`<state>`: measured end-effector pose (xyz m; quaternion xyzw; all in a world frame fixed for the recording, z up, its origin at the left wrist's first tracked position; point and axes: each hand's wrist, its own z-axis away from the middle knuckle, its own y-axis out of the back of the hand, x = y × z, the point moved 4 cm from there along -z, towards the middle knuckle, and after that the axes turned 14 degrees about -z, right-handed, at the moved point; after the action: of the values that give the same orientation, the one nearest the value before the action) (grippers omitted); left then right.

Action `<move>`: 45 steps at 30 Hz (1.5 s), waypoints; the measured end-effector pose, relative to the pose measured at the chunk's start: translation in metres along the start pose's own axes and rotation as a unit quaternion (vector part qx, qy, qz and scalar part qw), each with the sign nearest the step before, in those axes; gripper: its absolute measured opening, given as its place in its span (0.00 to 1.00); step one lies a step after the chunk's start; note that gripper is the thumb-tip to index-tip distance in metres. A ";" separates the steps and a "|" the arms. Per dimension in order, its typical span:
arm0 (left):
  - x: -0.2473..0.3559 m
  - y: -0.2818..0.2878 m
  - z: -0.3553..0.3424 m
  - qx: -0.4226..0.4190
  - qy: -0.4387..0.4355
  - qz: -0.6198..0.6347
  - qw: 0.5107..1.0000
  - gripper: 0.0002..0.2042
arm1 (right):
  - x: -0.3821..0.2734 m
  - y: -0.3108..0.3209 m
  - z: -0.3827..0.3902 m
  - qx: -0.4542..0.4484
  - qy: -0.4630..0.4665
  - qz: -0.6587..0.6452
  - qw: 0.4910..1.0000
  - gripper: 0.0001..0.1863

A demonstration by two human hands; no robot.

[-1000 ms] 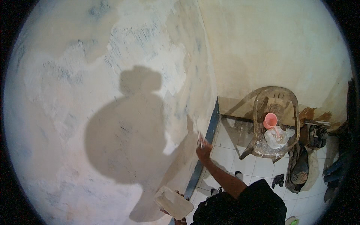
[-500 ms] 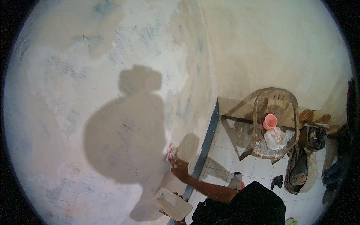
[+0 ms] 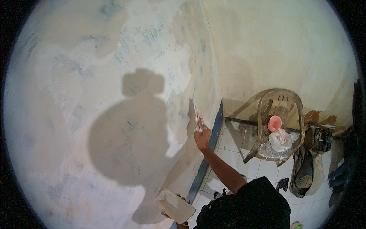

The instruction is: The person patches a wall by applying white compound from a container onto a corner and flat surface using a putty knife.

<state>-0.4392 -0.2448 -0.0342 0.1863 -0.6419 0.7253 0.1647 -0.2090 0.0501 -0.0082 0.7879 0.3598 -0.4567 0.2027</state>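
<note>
My right hand (image 3: 203, 138) is closed around the handle of a putty knife (image 3: 198, 123) smeared with white and red. Its thin blade points up against the patchy white wall (image 3: 152, 49), near the corner. Low in the view, my left hand (image 3: 182, 225) grips a shallow, cream-coloured rectangular tub (image 3: 184, 212) from below and behind. Only some fingers show at the tub's sides. The tub is tilted, and its inside is coated in pale material. Shadows of my head and arm fall across the wall.
At the right, a stained plastic chair (image 3: 260, 114) holds a pink mug (image 3: 274, 123) and a clear plastic bag (image 3: 280, 140) with whitish contents. A dark open bag (image 3: 304, 173) and a black crumpled thing (image 3: 282, 184) lie on the white tiled floor (image 3: 249, 168). A blue band edges the wall's base.
My right hand has moved up and right along the wall with the putty knife, and the blade now points upward. My left hand and the tub have hardly moved.
</note>
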 end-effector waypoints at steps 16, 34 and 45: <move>-0.008 0.005 -0.005 0.016 0.004 -0.073 0.997 0.49 | -0.102 0.046 0.144 -0.209 0.084 -0.132 0.965 0.17; 0.007 -0.024 -0.016 -0.540 0.157 -0.018 0.827 0.36 | -0.019 -0.064 -0.034 -0.061 0.091 0.030 0.994 0.28; -0.003 -0.037 -0.007 -0.069 0.033 -0.034 0.996 0.37 | -0.134 -0.002 0.143 -0.175 0.102 -0.145 0.968 0.30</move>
<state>-0.4187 -0.2336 -0.0040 0.1725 -0.6783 0.6786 0.2228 -0.3365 -0.0926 0.0365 0.7218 0.5635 -0.3287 0.2312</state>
